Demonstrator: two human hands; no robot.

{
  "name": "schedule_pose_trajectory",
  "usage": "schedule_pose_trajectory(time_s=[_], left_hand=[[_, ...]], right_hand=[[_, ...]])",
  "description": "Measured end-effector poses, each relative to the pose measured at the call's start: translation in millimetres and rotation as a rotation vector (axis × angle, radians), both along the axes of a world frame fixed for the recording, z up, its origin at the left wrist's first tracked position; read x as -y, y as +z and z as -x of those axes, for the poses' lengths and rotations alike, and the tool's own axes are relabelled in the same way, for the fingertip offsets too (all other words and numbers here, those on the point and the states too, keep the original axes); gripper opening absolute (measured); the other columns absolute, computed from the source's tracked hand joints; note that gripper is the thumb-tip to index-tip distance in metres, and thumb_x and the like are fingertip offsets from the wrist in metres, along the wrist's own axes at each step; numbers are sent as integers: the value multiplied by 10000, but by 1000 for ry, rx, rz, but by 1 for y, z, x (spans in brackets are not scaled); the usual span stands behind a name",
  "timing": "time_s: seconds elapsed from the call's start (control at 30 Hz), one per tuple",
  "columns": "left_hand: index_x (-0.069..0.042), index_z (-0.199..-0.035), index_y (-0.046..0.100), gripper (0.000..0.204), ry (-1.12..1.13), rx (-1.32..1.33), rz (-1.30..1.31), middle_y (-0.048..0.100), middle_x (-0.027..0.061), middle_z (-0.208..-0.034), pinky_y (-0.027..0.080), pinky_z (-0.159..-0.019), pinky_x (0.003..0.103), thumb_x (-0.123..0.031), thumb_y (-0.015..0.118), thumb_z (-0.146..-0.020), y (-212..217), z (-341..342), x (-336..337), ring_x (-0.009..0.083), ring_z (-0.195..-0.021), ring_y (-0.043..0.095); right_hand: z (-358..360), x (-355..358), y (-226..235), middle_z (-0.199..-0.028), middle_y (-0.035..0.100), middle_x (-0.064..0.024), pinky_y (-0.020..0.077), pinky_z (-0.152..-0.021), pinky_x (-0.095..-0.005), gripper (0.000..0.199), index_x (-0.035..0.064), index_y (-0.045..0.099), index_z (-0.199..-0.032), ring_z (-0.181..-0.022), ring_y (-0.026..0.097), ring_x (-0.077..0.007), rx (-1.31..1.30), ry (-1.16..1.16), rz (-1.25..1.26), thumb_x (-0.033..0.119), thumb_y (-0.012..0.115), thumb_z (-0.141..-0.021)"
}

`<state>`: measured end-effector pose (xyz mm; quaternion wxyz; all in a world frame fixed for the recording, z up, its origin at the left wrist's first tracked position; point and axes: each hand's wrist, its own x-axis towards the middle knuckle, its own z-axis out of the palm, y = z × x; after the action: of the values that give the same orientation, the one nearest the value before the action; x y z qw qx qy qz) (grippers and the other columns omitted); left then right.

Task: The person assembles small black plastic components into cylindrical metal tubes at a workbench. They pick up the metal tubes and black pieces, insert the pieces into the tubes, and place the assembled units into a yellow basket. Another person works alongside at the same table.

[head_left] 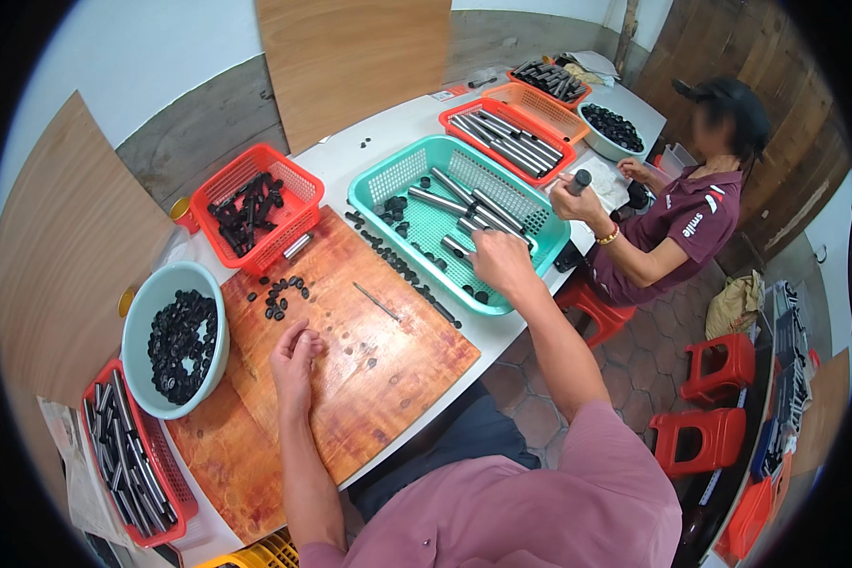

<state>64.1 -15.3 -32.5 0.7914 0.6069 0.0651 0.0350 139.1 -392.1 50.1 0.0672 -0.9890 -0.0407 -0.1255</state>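
Observation:
My right hand (503, 261) reaches into a teal perforated basket (362, 194) and is closed on a shiny metal tube (456, 248); its fingertips are partly hidden. Around it in the basket lie more metal tubes (500, 210) and loose black caps (396, 204). Over the stained wooden board (388, 364), my left hand (297, 364) has loosely bent fingers, parted, with nothing visible in them. Just beyond it sits a small group of black ring-like caps (276, 307). A thin metal rod (378, 302) lies on the board between my hands.
A pale blue basin of black caps (220, 364) stands left, near a red basket of tubes (185, 488). Another red basket (303, 175) holds black parts. A row of black caps (402, 268) lines the teal basket. At right, a co-worker (677, 227) holds a dark-ended piece.

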Motion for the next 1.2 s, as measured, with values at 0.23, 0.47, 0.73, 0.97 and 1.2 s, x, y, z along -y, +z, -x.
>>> schedule_pose_trajectory(time_s=[0.23, 0.47, 0.73, 0.97, 1.2], left_hand=[[42, -1301, 607, 346, 2, 16, 8, 691, 71, -1005, 520, -769, 231, -153, 619, -1015, -8, 1, -2, 116, -858, 654], [49, -1302, 602, 346, -4, 14, -4, 690, 72, -1009, 522, -778, 235, -143, 616, -1015, -4, 1, 3, 115, -857, 651], [44, -1261, 626, 297, 31, 37, -27, 694, 74, -988, 547, -755, 262, -115, 603, -1011, 2, 4, 8, 123, -830, 654], [15, -1257, 635, 308, -26, 443, -391, 691, 77, -1065, 518, -861, 278, -87, 646, -966, 110, 32, 58, 152, -962, 653], [5, -1279, 610, 351, -350, 387, -473, 651, 50, -1042, 509, -841, 270, -112, 678, -955, 166, 40, 81, 123, -936, 616]], right_hand=[[38, 41, 91, -1139, 641, -139, 451, -952, -442, 458, 35, 616, -1228, -1114, 589, -352, 989, -255, -21, 147, 776, -814], [14, 100, 90, -964, 718, -214, 545, -787, -401, 302, -29, 663, -1119, -873, 709, -372, 545, -130, -472, 113, 725, -859], [32, 72, 138, -937, 730, -142, 551, -759, -312, 292, -21, 677, -1124, -829, 727, -203, 676, -39, -441, 35, 726, -842], [66, 0, 185, -948, 674, 5, 522, -725, -220, 293, -13, 690, -1142, -852, 638, -60, 288, 386, -969, -18, 721, -850], [79, -86, 142, -1010, 710, -72, 556, -815, -245, 357, -44, 672, -1175, -918, 676, -104, -401, 645, -1237, -64, 721, -822]])
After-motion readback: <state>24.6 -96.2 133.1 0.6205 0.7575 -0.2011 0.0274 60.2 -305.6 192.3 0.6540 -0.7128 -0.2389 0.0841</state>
